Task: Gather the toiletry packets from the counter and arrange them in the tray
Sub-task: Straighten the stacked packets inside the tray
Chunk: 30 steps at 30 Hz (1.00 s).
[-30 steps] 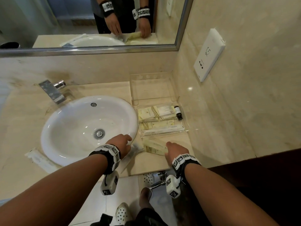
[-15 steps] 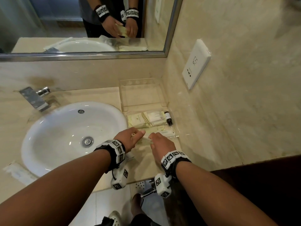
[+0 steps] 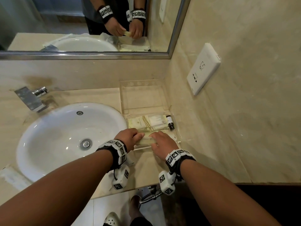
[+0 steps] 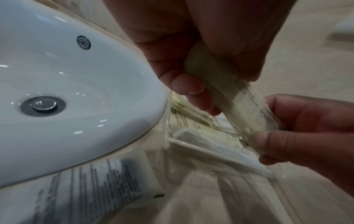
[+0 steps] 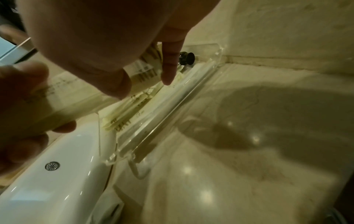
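Observation:
A clear acrylic tray (image 3: 176, 136) stands on the counter in the corner right of the sink. Several pale yellow toiletry packets (image 3: 143, 123) and a small dark bottle (image 3: 170, 122) lie in its near compartment. Both hands hold one pale yellow packet (image 3: 147, 139) (image 4: 243, 103) (image 5: 80, 100) over the tray's front part. My left hand (image 3: 130, 137) pinches its left end; my right hand (image 3: 160, 141) pinches its right end. In the left wrist view the packet hangs above the packets in the tray (image 4: 201, 128).
The white sink (image 3: 70, 136) lies left of the tray, the tap (image 3: 32, 98) behind it. A printed clear packet (image 4: 91, 191) lies on the counter in front of the sink. A wall socket (image 3: 203, 67) sits on the right wall. The tray's far compartment (image 3: 141, 98) holds nothing.
Both hands picked the yellow packet off the counter in front of the tray and carried it forward over the tray's near compartment.

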Each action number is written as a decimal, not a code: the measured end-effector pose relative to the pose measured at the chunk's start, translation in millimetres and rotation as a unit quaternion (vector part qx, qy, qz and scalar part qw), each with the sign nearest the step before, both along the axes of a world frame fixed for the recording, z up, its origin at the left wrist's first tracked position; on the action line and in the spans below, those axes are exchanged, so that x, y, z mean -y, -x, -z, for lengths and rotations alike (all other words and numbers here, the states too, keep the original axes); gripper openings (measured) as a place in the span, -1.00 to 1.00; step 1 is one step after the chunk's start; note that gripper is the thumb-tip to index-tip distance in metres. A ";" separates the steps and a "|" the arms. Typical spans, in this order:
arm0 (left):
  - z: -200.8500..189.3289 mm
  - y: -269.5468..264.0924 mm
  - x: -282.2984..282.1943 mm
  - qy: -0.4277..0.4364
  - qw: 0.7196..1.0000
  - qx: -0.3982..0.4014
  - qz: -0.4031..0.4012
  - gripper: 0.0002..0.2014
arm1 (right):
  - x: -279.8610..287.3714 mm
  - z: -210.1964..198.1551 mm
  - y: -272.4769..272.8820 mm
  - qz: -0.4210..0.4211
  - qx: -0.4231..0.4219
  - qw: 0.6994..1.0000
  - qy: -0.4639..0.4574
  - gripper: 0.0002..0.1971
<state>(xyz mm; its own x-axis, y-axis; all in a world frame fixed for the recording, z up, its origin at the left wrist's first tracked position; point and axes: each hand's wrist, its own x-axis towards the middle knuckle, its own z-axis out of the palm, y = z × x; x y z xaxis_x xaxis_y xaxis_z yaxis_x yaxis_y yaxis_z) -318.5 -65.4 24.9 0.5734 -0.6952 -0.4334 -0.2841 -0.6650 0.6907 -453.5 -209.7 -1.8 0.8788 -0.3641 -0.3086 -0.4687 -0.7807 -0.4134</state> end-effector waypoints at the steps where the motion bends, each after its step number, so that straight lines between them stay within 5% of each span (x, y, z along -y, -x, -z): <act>1: 2.7 -1.9 1.4 0.004 1.000 -0.001 -0.003 -0.61 | 3.8 -0.1 -3.5 0.004 -0.005 1.000 0.000 -0.63; 7: 25.5 -19.6 2.7 -0.027 0.999 0.046 -0.007 -0.80 | 29.4 6.0 -20.7 0.040 -0.057 0.997 0.040 -0.59; 13: 44.8 -33.2 7.9 -0.103 0.991 0.083 0.020 -0.75 | 38.3 17.8 -35.1 0.046 -0.096 0.993 0.043 -0.58; 26: 43.9 -40.4 22.8 -0.154 0.978 0.127 0.057 -0.78 | 44.8 30.8 -39.2 0.091 -0.052 0.994 -0.026 -0.83; 30: 43.0 -40.0 23.9 -0.165 0.977 0.121 0.066 -0.77 | 47.7 31.4 -44.4 0.073 -0.054 0.996 0.002 -0.75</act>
<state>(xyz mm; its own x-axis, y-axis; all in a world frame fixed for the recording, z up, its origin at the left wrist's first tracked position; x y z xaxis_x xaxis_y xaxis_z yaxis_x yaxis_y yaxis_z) -278.5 -89.4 -18.1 0.6017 -0.6158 -0.5087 -0.5108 -0.7863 0.3476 -409.1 -257.3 -33.2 0.7781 -0.4866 -0.3972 -0.6189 -0.7022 -0.3520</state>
